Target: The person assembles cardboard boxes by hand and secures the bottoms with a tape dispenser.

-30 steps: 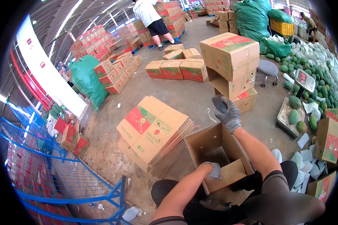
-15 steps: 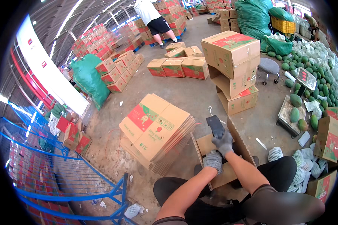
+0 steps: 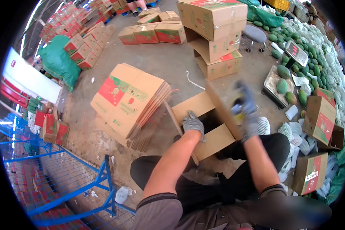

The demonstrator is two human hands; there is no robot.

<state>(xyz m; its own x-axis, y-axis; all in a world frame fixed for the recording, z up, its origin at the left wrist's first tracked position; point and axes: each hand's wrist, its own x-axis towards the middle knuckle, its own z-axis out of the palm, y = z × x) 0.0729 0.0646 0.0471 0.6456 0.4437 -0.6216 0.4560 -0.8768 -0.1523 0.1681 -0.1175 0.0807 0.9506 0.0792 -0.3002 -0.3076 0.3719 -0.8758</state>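
Grey-gloved hands, brown box

There are two gloved hands, one flattened-carton stack, three tower-stacked cartons, one stool, one scale.

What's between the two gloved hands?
In the head view, part of the open cardboard box, including one side wall, lies between the left hand and right hand.
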